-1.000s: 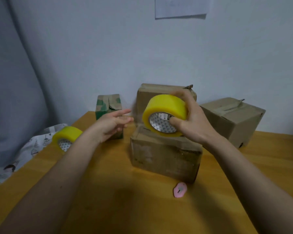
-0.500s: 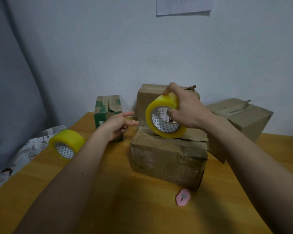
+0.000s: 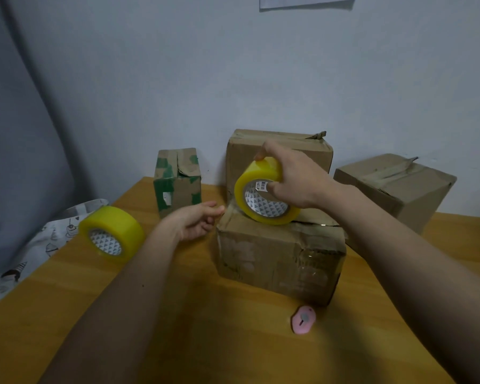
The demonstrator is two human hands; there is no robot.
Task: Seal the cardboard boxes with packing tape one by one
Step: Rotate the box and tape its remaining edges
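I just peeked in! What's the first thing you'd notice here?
The bright yellow tape roll that the right hand grips, resting on the nearest cardboard box. A second yellow roll lies on the table to the left, and a small pink cutter sits before the box.

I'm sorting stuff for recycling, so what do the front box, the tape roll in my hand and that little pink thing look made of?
Front box: matte brown corrugated cardboard, creased and scuffed. Tape roll in the right hand: glossy yellowish plastic film on a printed core, probably card. Pink thing: smooth, likely moulded plastic, with a small grey centre.
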